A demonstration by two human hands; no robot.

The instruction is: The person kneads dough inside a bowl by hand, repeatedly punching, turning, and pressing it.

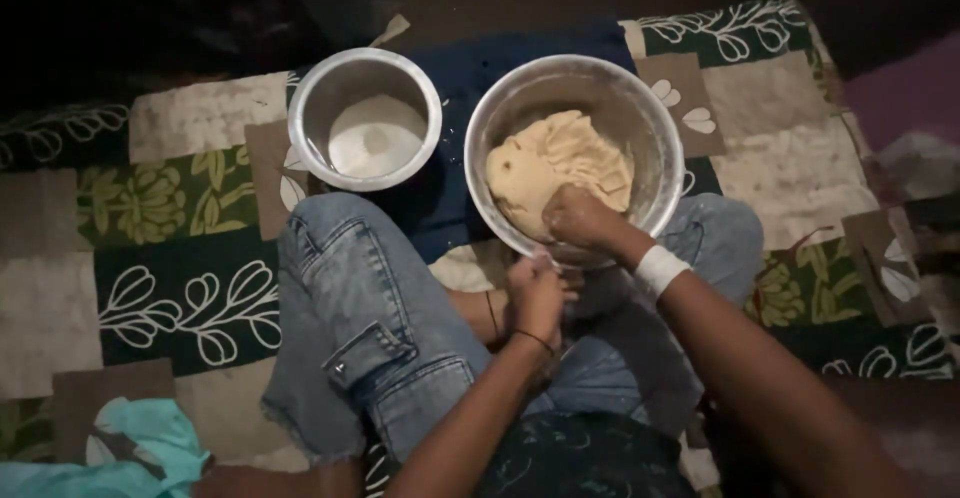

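Head view shows a patterned mat (180, 298) under everything, and on it a large steel bowl (650, 148) tipped toward the seated person's knees. Inside the bowl lies a soft, sticky-looking dough (560, 163), probably heavy and best scooped from beneath. At the bowl's near side the right hand (580, 218) presses clenched into the dough; the left hand (535, 293) grips the bowl's near rim. Left of the bowl stands a smaller pot (365, 118).
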